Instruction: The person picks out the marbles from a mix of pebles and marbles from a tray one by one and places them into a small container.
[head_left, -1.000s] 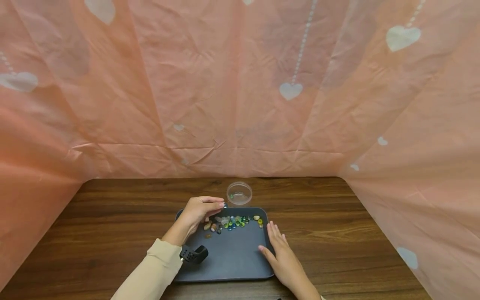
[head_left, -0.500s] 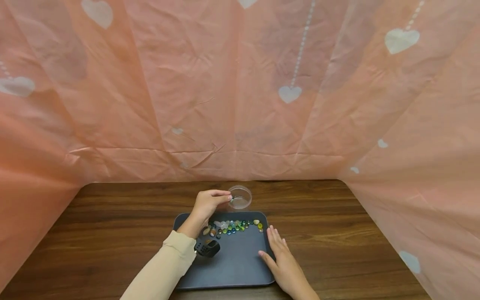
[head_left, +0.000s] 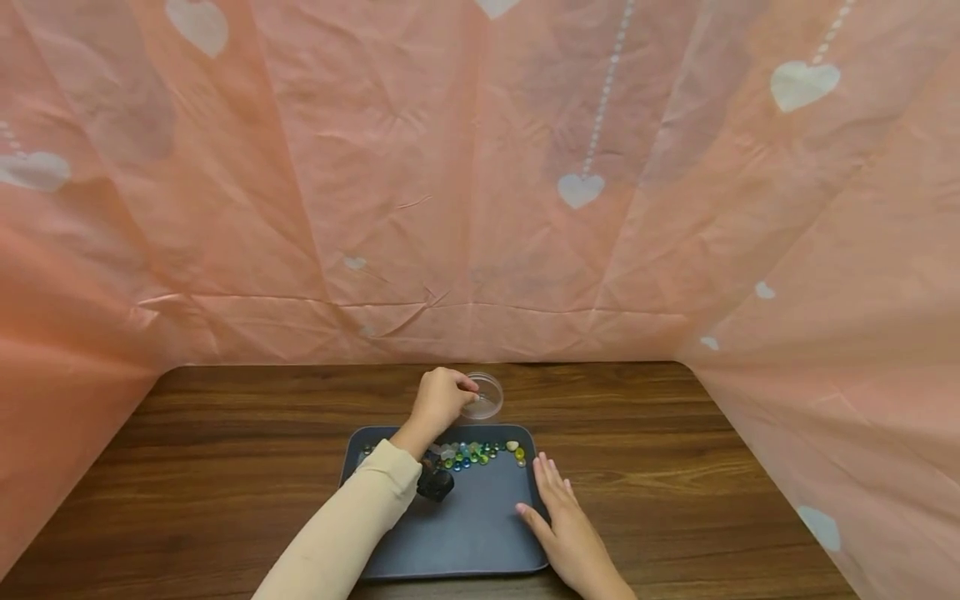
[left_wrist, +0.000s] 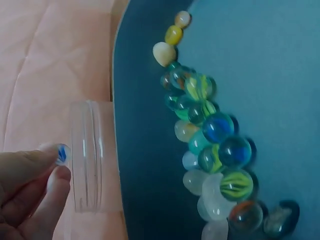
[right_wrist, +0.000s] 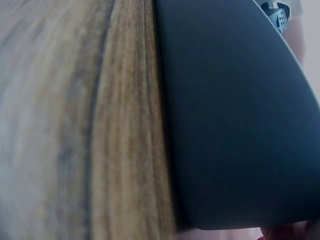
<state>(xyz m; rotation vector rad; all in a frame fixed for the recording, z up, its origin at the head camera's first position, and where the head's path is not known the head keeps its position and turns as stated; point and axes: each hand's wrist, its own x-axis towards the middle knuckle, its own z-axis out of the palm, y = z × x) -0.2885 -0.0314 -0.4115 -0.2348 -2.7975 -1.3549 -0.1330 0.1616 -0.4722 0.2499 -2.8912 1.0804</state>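
My left hand (head_left: pixel 438 400) reaches over the tray's far edge and pinches a clear marble with blue inside (left_wrist: pixel 62 154) between thumb and fingertips. Those fingertips are at the round clear plastic container (head_left: pixel 487 396), which stands behind the tray; in the left wrist view the marble shows beside its wall (left_wrist: pixel 87 157). With fingers straight, my right hand (head_left: pixel 566 525) rests along the right edge of the dark grey tray (head_left: pixel 465 533). A band of marbles and pebbles (head_left: pixel 468 456) lies along the tray's far side, its left part mostly hidden by my left arm.
Tray and container stand on a brown wood-grain table (head_left: pixel 712 500). A peach curtain with white hearts (head_left: pixel 480 208) hangs behind and at both sides. A black strapped device (head_left: pixel 435 483) on my left wrist hangs over the tray.
My left hand has moved from above the tray's far left part, forward and right, to the clear container, the marble still in its fingers. My right hand stays at the tray's edge.
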